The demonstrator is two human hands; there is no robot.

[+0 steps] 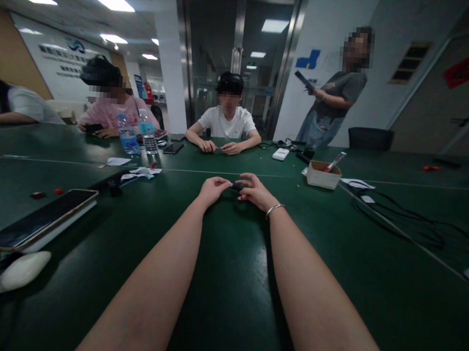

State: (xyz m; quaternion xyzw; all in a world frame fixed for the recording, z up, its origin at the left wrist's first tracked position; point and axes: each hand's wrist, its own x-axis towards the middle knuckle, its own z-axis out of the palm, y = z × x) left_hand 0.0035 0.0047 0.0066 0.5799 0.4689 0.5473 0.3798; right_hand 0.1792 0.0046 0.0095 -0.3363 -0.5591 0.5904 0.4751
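Both my arms reach forward over a dark green table (227,261). My left hand (214,190) is closed in a pinch, thumb against fingers, with a tiny pale tip showing at the fingertips. Just right of it, a small dark object (237,187) lies between the two hands. The fingers of my right hand (256,191) curl around the dark object's right side, a bracelet on that wrist. What exactly the object is cannot be made out.
A phone on a white box (48,220) and a white mouse-like object (25,271) lie at left. Bottles (129,135), papers (141,173), a small box (324,175) and black cables (402,215) lie farther out. People sit opposite; one person stands.
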